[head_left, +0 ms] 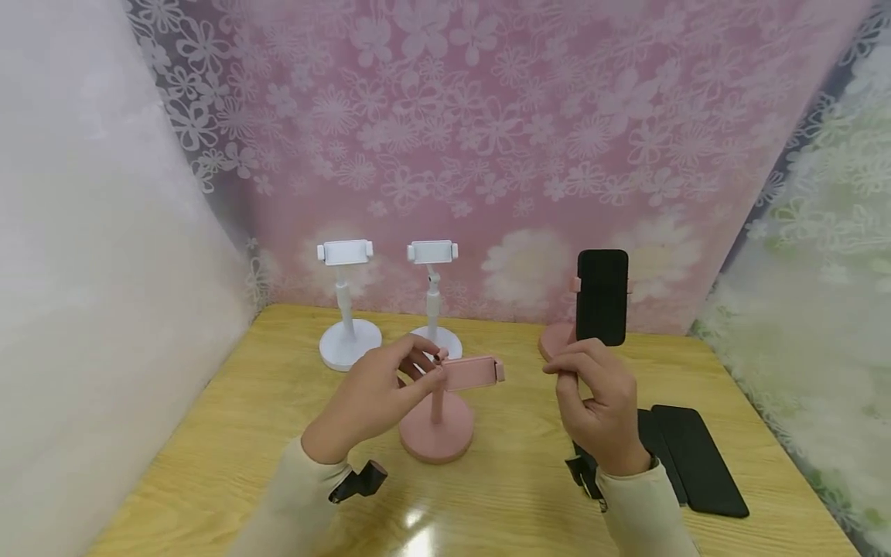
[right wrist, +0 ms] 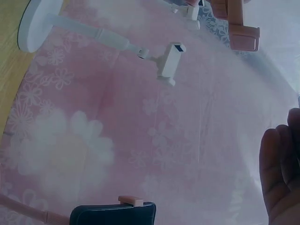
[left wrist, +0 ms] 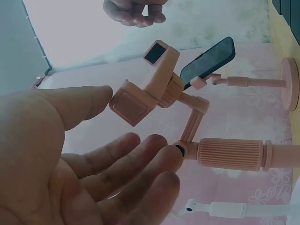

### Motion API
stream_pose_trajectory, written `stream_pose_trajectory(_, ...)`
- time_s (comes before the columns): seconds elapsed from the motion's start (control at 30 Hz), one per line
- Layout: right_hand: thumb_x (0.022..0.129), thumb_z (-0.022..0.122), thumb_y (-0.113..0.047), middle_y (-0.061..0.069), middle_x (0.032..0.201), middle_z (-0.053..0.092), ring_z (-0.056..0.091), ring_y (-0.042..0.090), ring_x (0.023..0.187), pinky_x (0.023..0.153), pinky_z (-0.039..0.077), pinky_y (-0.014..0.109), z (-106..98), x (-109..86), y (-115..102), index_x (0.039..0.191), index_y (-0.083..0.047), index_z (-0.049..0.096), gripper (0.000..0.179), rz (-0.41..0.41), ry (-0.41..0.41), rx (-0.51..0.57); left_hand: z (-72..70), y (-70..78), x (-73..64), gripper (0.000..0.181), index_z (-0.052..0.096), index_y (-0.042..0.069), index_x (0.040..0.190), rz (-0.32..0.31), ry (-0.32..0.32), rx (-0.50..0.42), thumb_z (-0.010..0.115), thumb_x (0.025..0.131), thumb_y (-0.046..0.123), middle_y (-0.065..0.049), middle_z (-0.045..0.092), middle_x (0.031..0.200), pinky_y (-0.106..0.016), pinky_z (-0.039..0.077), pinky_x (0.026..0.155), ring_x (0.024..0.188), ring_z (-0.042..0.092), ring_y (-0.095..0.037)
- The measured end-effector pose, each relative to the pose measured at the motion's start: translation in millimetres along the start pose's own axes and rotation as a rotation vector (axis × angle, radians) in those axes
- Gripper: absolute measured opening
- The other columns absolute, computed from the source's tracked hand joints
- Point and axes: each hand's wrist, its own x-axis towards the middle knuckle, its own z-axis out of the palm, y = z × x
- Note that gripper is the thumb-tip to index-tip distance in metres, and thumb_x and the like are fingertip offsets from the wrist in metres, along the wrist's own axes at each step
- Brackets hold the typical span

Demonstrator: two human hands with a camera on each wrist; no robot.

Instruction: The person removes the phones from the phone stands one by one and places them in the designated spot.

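A pink phone stand (head_left: pixel 436 435) stands upright at the table's middle, its clamp lying sideways with nothing in it. Beside the clamp's left end is my left hand (head_left: pixel 365 394). In the left wrist view, the thumb of that hand (left wrist: pixel 37 136) meets one clamp end, while its loosely bent fingers reach the hinge below; whether they press on it I cannot tell. My right hand (head_left: pixel 604 402) hovers right of the stand, fingers loosely bent, holding nothing. Behind it, a second pink stand (head_left: pixel 555 339) carries a black phone (head_left: pixel 602 298) upright.
Two white phone stands, one at back left (head_left: pixel 344 344) and another (head_left: pixel 433 302) behind the near pink stand, have bare clamps. Flat black phones (head_left: pixel 699 460) lie at the right, partly behind my right wrist. A floral pink curtain (head_left: pixel 452 155) hangs along the table's (head_left: pixel 250 449) back edge.
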Motion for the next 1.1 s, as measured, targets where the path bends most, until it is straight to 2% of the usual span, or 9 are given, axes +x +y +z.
stream_pose_trajectory(0.17, 0.094, 0.05, -0.001, 0.012, 0.08, 0.065, 0.054, 0.014, 0.07, 0.063, 0.041, 0.021, -3.7, -1.2, -2.0, 0.078, -0.002, 0.072, 0.027, 0.004, 0.029, -0.003, -0.9, 0.7, -1.3, 0.023, 0.07, 0.028, 0.116, 0.004, 0.016, -0.003, 0.07, 0.099, 0.043, 0.019, 0.071, 0.104, -0.033, 0.056, 0.076, 0.088, 0.068, -0.002)
stream_pose_trajectory(0.23, 0.095, 0.05, -0.002, 0.013, 0.078, 0.064, 0.053, 0.014, 0.068, 0.061, 0.04, 0.021, -6.1, 1.9, -6.8, 0.077, -0.002, 0.072, 0.028, 0.002, 0.055, 0.0, 1.5, 0.2, -0.2, 0.027, 0.068, 0.028, 0.122, -0.003, -0.008, -0.026, 0.069, 0.1, 0.044, 0.018, 0.071, 0.107, -0.033, 0.056, 0.077, 0.092, 0.068, -0.003)
stream_pose_trajectory(0.37, 0.094, 0.05, 0.001, 0.015, 0.074, 0.063, 0.05, 0.012, 0.065, 0.058, 0.036, 0.022, -9.1, 9.3, -17.5, 0.074, 0.0, 0.07, 0.029, -0.004, 0.092, 0.016, 8.1, -2.3, 1.0, 0.046, 0.055, 0.025, 0.14, -0.063, -0.034, -0.106, 0.068, 0.1, 0.045, 0.013, 0.069, 0.109, -0.036, 0.055, 0.08, 0.101, 0.066, -0.006)
stream_pose_trajectory(0.43, 0.093, 0.049, 0.002, 0.015, 0.073, 0.062, 0.049, 0.012, 0.064, 0.057, 0.035, 0.022, -10.0, 12.2, -21.5, 0.072, 0.001, 0.069, 0.029, -0.005, 0.116, 0.03, 10.4, -2.9, 1.0, 0.05, 0.052, 0.025, 0.143, -0.087, -0.032, -0.145, 0.068, 0.1, 0.044, 0.012, 0.069, 0.109, -0.039, 0.054, 0.081, 0.102, 0.066, -0.008)
stream_pose_trajectory(0.63, 0.091, 0.047, 0.003, 0.015, 0.071, 0.06, 0.048, 0.013, 0.062, 0.057, 0.033, 0.022, -13.4, 17.6, -25.8, 0.069, 0.002, 0.068, 0.03, -0.018, 0.164, 0.046, 14.5, 1.7, 4.8, 0.038, 0.063, 0.018, 0.132, -0.06, -0.044, -0.143, 0.068, 0.101, 0.04, 0.007, 0.071, 0.105, -0.041, 0.052, 0.088, 0.097, 0.067, -0.011)
stream_pose_trajectory(0.77, 0.091, 0.047, 0.003, 0.015, 0.071, 0.06, 0.047, 0.013, 0.061, 0.056, 0.033, 0.023, -16.4, 18.9, -25.2, 0.069, 0.001, 0.067, 0.03, -0.019, 0.167, 0.04, 21.4, 4.9, 10.7, 0.033, 0.066, 0.017, 0.125, -0.051, -0.032, -0.16, 0.07, 0.1, 0.038, 0.006, 0.071, 0.101, -0.04, 0.052, 0.085, 0.093, 0.067, -0.012)
stream_pose_trajectory(0.87, 0.091, 0.047, 0.003, 0.015, 0.071, 0.06, 0.048, 0.013, 0.062, 0.055, 0.033, 0.023, -18.8, 19.3, -25.0, 0.069, 0.001, 0.067, 0.03, -0.007, 0.169, 0.039, 30.1, 6.2, 17.4, 0.032, 0.066, 0.016, 0.121, -0.05, -0.036, -0.206, 0.071, 0.099, 0.038, 0.005, 0.072, 0.098, -0.037, 0.054, 0.081, 0.09, 0.068, -0.013)
stream_pose_trajectory(1.0, 0.089, 0.047, 0.005, 0.016, 0.07, 0.06, 0.051, 0.013, 0.062, 0.056, 0.036, 0.023, -20.8, 19.9, -25.6, 0.069, 0.002, 0.068, 0.028, 0.008, 0.171, 0.053, 38.6, 8.4, 27.5, 0.035, 0.063, 0.01, 0.124, -0.051, -0.035, -0.29, 0.07, 0.101, 0.036, 0.0, 0.073, 0.098, -0.037, 0.057, 0.078, 0.093, 0.069, -0.02)
stream_pose_trajectory(1.1, 0.088, 0.047, 0.005, 0.016, 0.07, 0.061, 0.053, 0.014, 0.063, 0.059, 0.039, 0.024, -21.3, 20.8, -26.6, 0.069, 0.002, 0.067, 0.028, 0.003, 0.178, 0.071, 40.5, 10.8, 37.0, 0.036, 0.062, 0.008, 0.126, -0.062, -0.017, -0.35, 0.069, 0.102, 0.034, -0.005, 0.074, 0.1, -0.042, 0.059, 0.079, 0.094, 0.069, -0.026)
